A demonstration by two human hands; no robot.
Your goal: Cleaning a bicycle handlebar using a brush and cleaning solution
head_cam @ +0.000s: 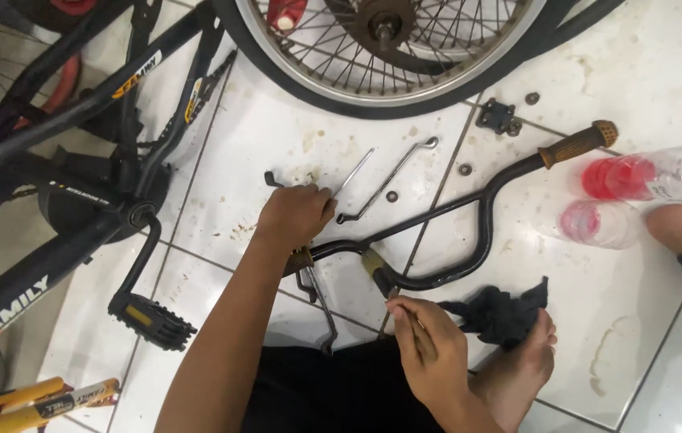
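Left hand (294,215) is gripping black handlebar (469,210) near its stem, fingers closed; right hand (429,345), at 5 o'clock, is pinching a thin tool (419,327).

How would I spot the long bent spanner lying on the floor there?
Start at the big spoked wheel at the top, then look just below it on the white tiled floor. The bent spanner lies diagonally beside the left hand. Unlike the straighter silver rod next to it, it has ring ends and a cranked shape.

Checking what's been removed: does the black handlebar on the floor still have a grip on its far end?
Yes: the handlebar lying on the white tiles carries a brown grip on its far end.
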